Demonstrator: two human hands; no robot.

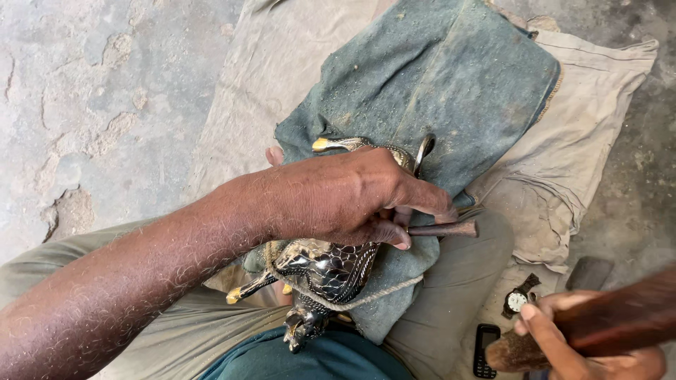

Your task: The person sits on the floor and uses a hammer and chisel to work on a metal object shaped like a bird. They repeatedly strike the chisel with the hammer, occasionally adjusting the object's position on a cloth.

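Note:
A shiny dark metal animal figure point(325, 271) with brass-coloured tips lies on my lap over a blue-grey cloth point(436, 77), with a rope point(366, 295) looped around it. My left hand point(338, 197) rests on top of the figure and pinches a short metal punch point(443, 229) that points right. My right hand point(577, 345), at the lower right, grips a dark wooden mallet point(612, 320) raised off to the side, blurred.
A beige sheet point(563, 162) covers the cracked concrete floor point(91, 105). Beside my right leg lie a wristwatch point(517, 299), a small black phone point(484, 348) and a dark flat block point(589, 272).

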